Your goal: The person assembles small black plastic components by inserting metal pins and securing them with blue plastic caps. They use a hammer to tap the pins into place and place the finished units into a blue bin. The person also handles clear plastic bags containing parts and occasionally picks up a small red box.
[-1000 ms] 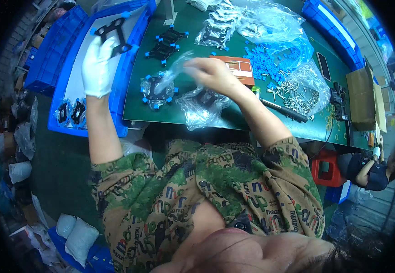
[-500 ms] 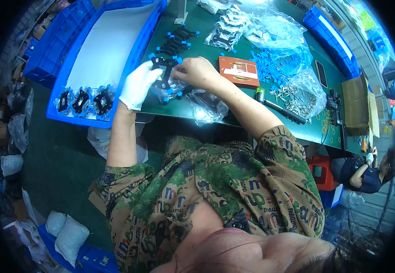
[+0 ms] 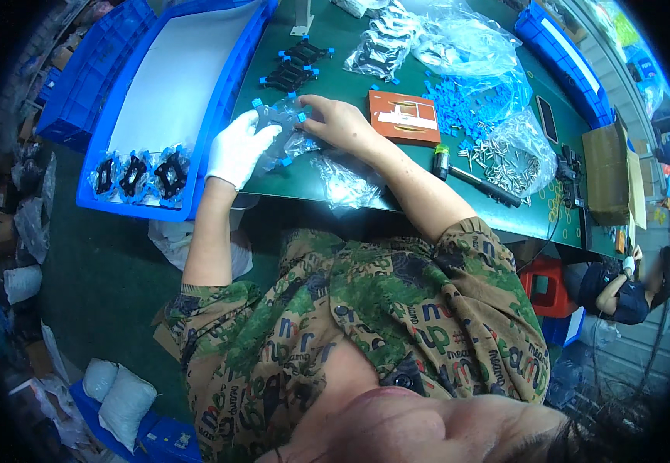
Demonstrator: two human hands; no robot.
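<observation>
A black bracket (image 3: 275,119) with blue corner pieces lies between my hands, hazy under clear plastic film. My left hand (image 3: 236,148), in a white glove, closes on its near left side. From the right, my bare right hand (image 3: 338,126) pinches the film at the bracket's right edge; its fingertips are partly hidden. Just beyond lie two more black brackets (image 3: 289,75) with blue corners, one behind the other. Crumpled clear bags (image 3: 344,182) rest by the table's front edge, below my right wrist.
A blue crate (image 3: 196,199) at left holds several bagged brackets on white lining. On the green table (image 3: 489,212) are an orange box (image 3: 404,118), blue caps (image 3: 470,108), screws (image 3: 504,166), a black-handled tool (image 3: 480,184), a phone (image 3: 546,120) and a carton (image 3: 607,176). Another person sits far right.
The bracket between my hands looked dark and bare on top before; film now veils it. My right hand has shifted slightly, and its fingers have spread along the bracket's edge.
</observation>
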